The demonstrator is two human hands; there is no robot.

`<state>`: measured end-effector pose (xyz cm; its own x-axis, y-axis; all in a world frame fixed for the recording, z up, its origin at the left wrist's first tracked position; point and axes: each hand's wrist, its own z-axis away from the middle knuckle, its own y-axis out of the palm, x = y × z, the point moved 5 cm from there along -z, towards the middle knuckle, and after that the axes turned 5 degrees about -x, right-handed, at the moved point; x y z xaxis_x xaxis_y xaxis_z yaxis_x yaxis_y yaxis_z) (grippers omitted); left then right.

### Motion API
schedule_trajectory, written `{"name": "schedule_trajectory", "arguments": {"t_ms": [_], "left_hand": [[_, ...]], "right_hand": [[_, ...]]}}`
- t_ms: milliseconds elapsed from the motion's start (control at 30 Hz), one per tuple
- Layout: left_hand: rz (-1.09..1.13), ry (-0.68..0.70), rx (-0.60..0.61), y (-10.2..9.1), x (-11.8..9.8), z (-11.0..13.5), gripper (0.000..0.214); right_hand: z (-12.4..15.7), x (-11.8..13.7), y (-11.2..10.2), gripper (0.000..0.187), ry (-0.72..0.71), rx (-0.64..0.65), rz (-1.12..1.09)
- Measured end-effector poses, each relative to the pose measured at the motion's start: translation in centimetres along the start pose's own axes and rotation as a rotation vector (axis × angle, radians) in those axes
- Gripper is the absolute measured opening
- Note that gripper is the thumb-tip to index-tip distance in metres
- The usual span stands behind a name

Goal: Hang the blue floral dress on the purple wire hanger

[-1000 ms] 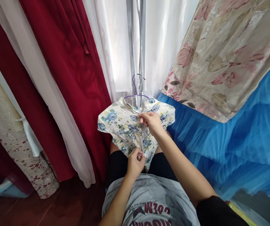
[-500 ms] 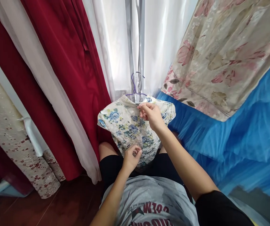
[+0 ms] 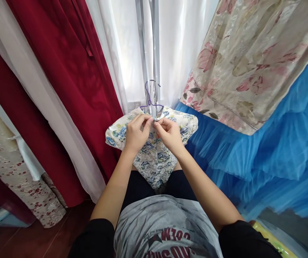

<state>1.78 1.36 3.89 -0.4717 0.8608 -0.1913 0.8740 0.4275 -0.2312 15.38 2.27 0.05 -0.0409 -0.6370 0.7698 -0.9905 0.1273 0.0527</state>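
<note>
A small white garment with blue flowers [image 3: 154, 161] hangs on a purple wire hanger [image 3: 148, 98] in front of me, over my lap. My left hand [image 3: 136, 132] and my right hand [image 3: 170, 134] meet at its collar, just below the hanger's hook. Both hands are closed in a pinch on the fabric at the neckline, fingertips almost touching. The garment's lower part drapes down between my knees.
A metal pole [image 3: 148, 50] stands behind the hanger against white sheer curtains [image 3: 178, 53]. Dark red curtains [image 3: 70, 79] hang at the left. A floral cloth [image 3: 250, 61] and blue tulle [image 3: 264, 157] fill the right side. Dark wooden floor [image 3: 35, 240] lies at lower left.
My left hand rose from the garment's lower hem to the collar and now pinches it beside my right hand. The view shifted slightly down and left.
</note>
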Motion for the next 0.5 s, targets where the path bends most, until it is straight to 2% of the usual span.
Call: {"name": "schedule_trajectory", "arguments": {"t_ms": [133,233,300,367,433,500], "left_hand": [[-0.047,-0.031,-0.064,-0.7,0.0,-0.7,0.024],[-0.008,-0.142,-0.190,-2.6,2.1,-2.0,0.026],[0.028,-0.230,-0.315,-4.6,4.9,-2.5,0.026],[0.091,-0.338,-0.456,-6.9,8.8,-2.1,0.023],[0.216,-0.509,-0.618,-9.2,13.2,-0.3,0.022],[0.417,-0.772,-0.731,-10.5,17.3,3.0,0.024]], "right_hand": [[0.3,-2.1,0.2,0.023,-0.035,-0.029,0.190],[1.2,-3.9,0.3,0.023,0.034,0.037,0.255],[2.3,-4.6,0.4,0.023,0.086,0.066,0.238],[3.7,-4.9,0.5,0.023,0.130,0.087,0.191],[5.2,-4.9,1.0,0.023,0.160,0.113,0.149],[6.7,-4.9,1.6,0.021,0.185,0.157,0.112]]}}
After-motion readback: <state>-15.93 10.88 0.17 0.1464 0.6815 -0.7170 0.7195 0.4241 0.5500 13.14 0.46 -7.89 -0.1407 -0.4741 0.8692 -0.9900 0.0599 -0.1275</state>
